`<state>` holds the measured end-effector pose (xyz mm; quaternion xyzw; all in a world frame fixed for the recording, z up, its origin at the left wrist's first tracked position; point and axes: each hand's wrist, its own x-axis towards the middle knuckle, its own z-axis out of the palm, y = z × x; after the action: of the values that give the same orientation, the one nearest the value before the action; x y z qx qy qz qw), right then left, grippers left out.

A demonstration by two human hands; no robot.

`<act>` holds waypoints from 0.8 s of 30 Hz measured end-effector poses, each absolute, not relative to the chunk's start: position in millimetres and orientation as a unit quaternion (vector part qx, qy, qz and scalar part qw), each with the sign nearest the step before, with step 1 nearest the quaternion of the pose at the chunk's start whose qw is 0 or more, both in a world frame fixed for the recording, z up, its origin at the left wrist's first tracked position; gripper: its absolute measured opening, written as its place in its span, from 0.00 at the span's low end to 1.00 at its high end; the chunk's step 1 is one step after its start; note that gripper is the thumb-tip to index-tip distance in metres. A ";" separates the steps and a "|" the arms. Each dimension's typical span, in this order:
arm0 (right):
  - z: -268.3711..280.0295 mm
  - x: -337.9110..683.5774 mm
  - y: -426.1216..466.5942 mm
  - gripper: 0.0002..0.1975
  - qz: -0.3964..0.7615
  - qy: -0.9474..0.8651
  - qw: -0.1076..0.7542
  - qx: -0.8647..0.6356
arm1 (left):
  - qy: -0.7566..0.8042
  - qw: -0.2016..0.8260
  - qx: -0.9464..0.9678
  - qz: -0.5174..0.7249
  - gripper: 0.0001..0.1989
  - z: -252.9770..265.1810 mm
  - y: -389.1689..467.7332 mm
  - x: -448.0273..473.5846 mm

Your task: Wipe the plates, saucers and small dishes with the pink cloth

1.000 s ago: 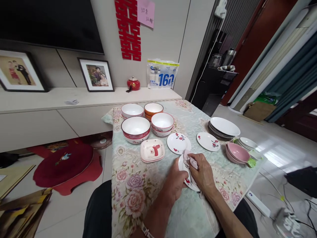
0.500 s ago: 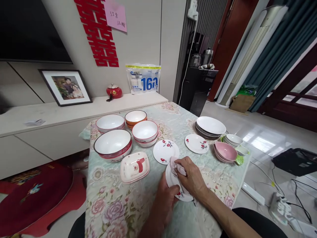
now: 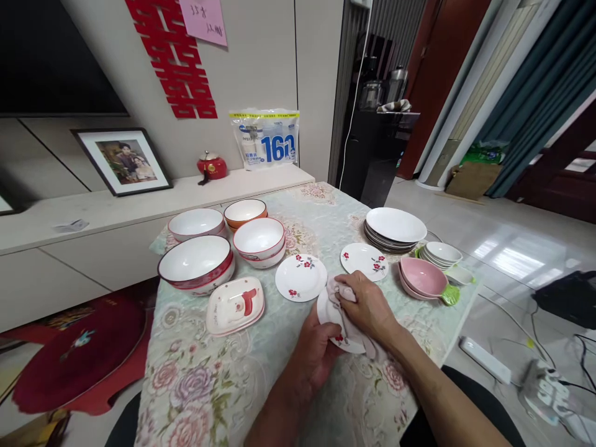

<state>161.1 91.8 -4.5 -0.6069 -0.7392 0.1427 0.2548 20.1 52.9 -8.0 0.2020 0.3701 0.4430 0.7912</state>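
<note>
Head view: the left hand (image 3: 317, 349) grips the edge of a small round white plate with red flowers (image 3: 351, 343), tilted over the floral tablecloth (image 3: 274, 341); the right hand (image 3: 370, 305) clasps a pale pink cloth (image 3: 343, 292) against its face. Just beyond lie two matching plates (image 3: 300, 282); left, a cream rectangular dish (image 3: 231, 307) and red-rimmed white bowls (image 3: 259, 237); right, a stack topped by a large white plate (image 3: 395, 225) and glossy pink bowls (image 3: 423, 277).
</note>
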 end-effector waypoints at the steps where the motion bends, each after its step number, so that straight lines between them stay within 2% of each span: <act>1: -4.8 166.2 93.0 0.17 0.138 -0.734 0.251 -0.615 | 0.359 0.797 0.204 0.441 0.34 -9.7 54.3 21.5; 9: -11.2 177.8 83.7 0.14 0.115 -0.717 0.215 -0.653 | 0.261 0.847 0.183 0.427 0.39 -16.6 56.8 8.8; 15: 8.1 168.0 71.1 0.12 0.240 -0.805 0.235 -0.488 | 0.251 0.851 0.188 0.422 0.34 -17.2 56.8 5.8; 18: 14.4 177.3 74.7 0.11 0.289 -0.824 0.214 -0.438 | 0.253 0.852 0.187 0.418 0.36 -15.3 56.6 5.5; 21: 4.9 184.2 83.7 0.11 0.244 -0.785 0.244 -0.515 | 0.252 0.856 0.185 0.411 0.41 -13.7 57.1 5.1; 24: -9.8 176.9 88.7 0.12 0.168 -0.741 0.285 -0.584 | 0.257 0.856 0.188 0.407 0.42 -14.6 57.9 4.8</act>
<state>176.9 88.7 -9.8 -0.5839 -0.7414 0.1685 0.2847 4.8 57.9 -14.6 0.1876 0.2573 0.4067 0.8563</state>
